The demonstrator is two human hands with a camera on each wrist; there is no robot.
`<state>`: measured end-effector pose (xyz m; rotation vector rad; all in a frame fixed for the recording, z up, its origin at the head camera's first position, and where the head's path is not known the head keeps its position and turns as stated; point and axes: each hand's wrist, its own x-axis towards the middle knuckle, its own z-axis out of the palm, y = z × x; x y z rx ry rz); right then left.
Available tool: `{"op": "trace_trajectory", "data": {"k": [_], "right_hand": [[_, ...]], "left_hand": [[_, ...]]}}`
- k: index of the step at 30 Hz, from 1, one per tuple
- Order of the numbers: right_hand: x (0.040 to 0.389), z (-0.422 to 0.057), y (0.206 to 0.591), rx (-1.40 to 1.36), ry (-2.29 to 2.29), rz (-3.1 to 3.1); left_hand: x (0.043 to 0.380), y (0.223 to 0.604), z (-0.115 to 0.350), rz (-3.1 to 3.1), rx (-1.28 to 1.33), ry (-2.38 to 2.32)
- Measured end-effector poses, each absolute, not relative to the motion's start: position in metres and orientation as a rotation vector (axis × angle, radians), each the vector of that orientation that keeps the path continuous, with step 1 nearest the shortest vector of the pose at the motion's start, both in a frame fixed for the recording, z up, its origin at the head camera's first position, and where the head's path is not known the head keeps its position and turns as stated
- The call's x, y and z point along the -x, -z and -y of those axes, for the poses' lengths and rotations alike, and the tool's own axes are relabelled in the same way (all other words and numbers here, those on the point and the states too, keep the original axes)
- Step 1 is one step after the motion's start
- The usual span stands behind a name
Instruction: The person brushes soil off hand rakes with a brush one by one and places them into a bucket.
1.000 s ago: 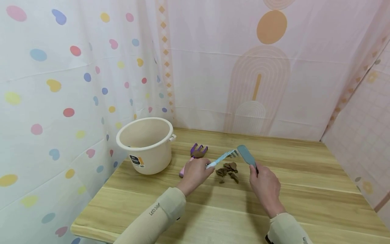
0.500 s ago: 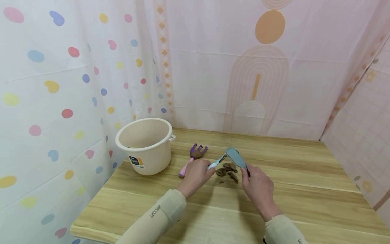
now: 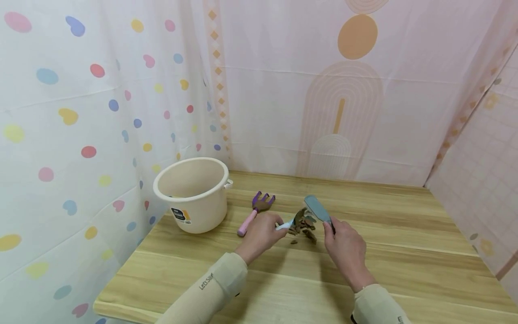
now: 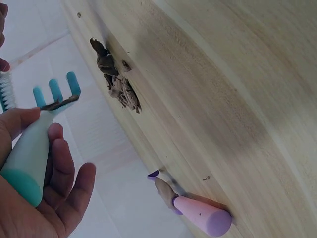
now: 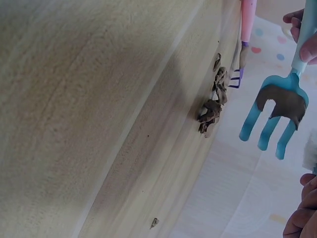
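Note:
My left hand (image 3: pixel 263 230) grips the pale handle of a small blue garden fork (image 5: pixel 285 101). Brown, clay-like soil is stuck across the fork's head, between the bases of its three tines. In my right hand (image 3: pixel 346 245) is a brush with a grey-blue back (image 3: pixel 317 208), held close to the fork's tines. Its white bristles (image 4: pixel 7 91) show at the edge of the left wrist view. Below the fork, a small heap of brown clumps (image 3: pixel 310 236) lies on the table. Beside my left hand rests a purple garden fork with a pink handle (image 3: pixel 247 222), also soiled.
A cream bucket (image 3: pixel 192 216) with a side lug stands at the table's left back. Tiny brown crumbs (image 5: pixel 154 223) are scattered on the wooden table (image 3: pixel 404 252). Patterned curtains (image 3: pixel 263 112) hang along the back and sides.
The brush swept left across the fork's tines, then drew back slightly right. My left hand has turned the fork, so its soiled head now shows in the head view.

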<state>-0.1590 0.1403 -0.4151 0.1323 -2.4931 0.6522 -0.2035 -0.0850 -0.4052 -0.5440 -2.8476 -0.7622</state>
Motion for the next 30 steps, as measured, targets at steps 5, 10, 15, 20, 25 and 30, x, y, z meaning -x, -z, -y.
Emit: {"op": "trace_trajectory", "data": {"k": [5,10,15,20,25,30], "right_hand": [[0.1597,-0.1415,0.4141,-0.124,-0.664,2.496],[0.161,-0.1427,0.4129,-0.11,-0.67,2.516],[0.1612,-0.143,0.4112,-0.11,-0.675,2.523],[0.1611,-0.1427,0.4102,-0.118,-0.674,2.53],[0.1615,-0.1428,0.409,-0.132,-0.662,2.547],[0.1637,-0.1433,0.4078,-0.189,-0.613,2.539]], "left_hand": [[0.2024,0.4054,0.0856,2.817,0.591,0.667],[0.2028,0.405,0.086,2.851,0.553,0.673],[0.2036,0.4031,0.0864,2.911,0.454,0.736],[0.2028,0.4045,0.0879,2.84,0.522,0.658],[0.2008,0.4046,0.0888,2.781,0.593,0.604],[0.2007,0.4036,0.0872,2.771,0.603,0.567]]}}
